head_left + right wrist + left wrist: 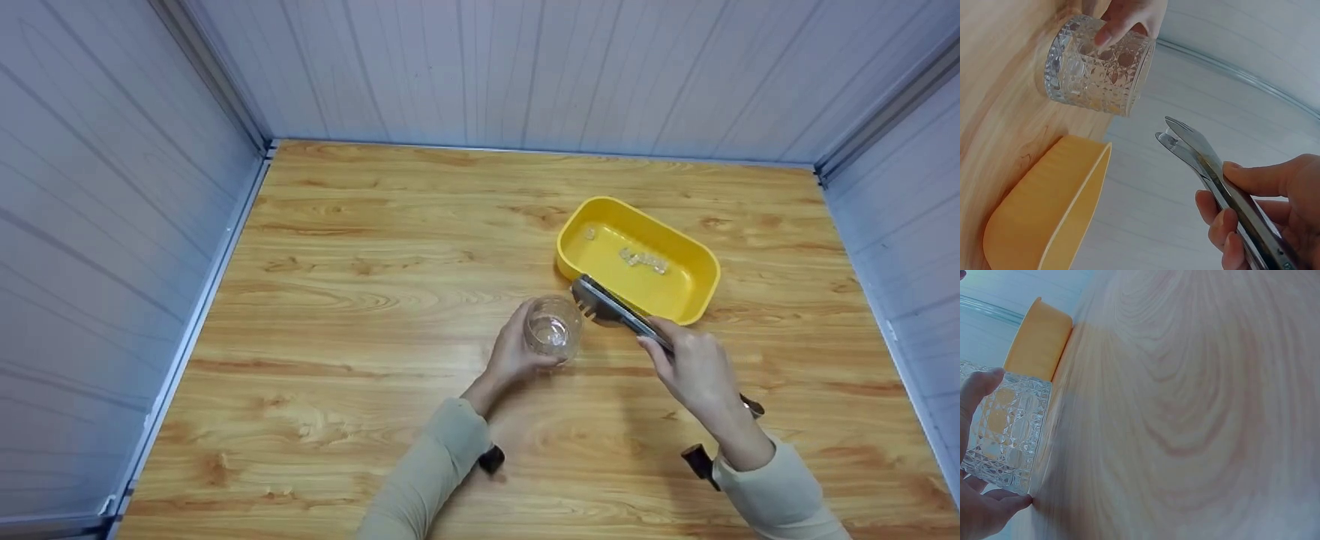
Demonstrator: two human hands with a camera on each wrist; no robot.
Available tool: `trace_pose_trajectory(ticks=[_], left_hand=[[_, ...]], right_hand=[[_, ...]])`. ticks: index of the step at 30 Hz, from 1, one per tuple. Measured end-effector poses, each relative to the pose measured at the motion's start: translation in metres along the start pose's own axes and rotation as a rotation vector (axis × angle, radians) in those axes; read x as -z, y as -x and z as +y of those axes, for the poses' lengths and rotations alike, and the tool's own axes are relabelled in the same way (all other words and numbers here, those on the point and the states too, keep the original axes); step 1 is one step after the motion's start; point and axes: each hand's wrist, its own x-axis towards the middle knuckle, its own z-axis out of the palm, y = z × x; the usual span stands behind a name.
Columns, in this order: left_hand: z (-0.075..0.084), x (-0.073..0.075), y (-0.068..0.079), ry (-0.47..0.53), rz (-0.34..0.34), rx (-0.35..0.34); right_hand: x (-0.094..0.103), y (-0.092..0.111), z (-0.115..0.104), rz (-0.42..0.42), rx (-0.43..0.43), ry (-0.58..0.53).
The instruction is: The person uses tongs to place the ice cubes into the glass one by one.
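Observation:
My left hand [517,349] grips a clear cut-patterned glass [553,330] that stands upright on the table. In my right hand [694,367] is a pair of metal tongs [626,311], pinched nearly together, their tips beside the glass rim. The right wrist view shows a small clear piece, like an ice cube [1171,134], between the tong tips, apart from the glass. Something clear seems to lie at the bottom of the glass, but its kind is hard to tell. Just beyond the tongs stands a yellow tray [705,259] with several clear cubes [643,260] inside.
The wood-patterned table [337,300] is bounded by a pale back wall [487,75] and side walls. Black straps with small dark parts [699,461] hang at the wrists. The yellow tray's near wall lies close to the glass and tongs.

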Motion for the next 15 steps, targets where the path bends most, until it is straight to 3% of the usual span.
trace_pose_trajectory(ticks=[7,15], left_hand=[[-0.0009,-0.0006,-0.0002,0.032,-0.003,0.007],[0.0006,0.0006,-0.0006,-0.002,-0.012,0.012]], right_hand=[[-0.0032,0.0009,-0.0041,-0.033,0.008,-0.018],[-0.0073,0.0014,-0.0067,-0.051,0.029,-0.012]])
